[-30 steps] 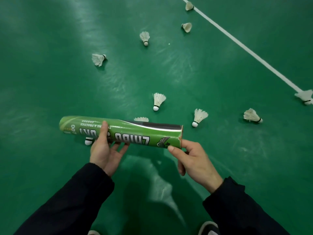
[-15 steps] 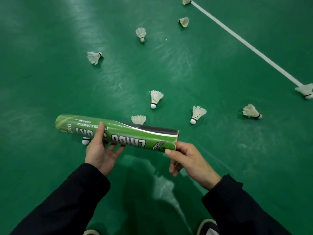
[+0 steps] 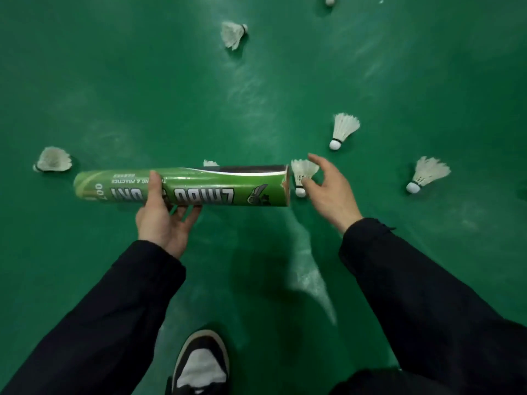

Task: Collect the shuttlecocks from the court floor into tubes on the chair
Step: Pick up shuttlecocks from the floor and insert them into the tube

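My left hand (image 3: 162,220) grips a green shuttlecock tube (image 3: 199,186) near its middle and holds it level above the green court floor, open end to the right. Just past that open end lies a white shuttlecock (image 3: 302,173), cork towards me. My right hand (image 3: 330,192) is spread beside it, thumb touching the feathers and forefinger arched above them, not closed. More shuttlecocks lie on the floor: one at the left (image 3: 52,161), one at the top (image 3: 232,34), two at the right (image 3: 343,131) (image 3: 427,173). Another's feathers (image 3: 210,163) peek over the tube.
My black and white shoe (image 3: 202,363) stands on the floor at the bottom centre. A further shuttlecock (image 3: 330,0) is cut off by the top edge. No chair is in view.
The view has dropped closer to the floor. My right hand has let go of the tube's open end and moved right to a shuttlecock. My left hand still holds the tube.
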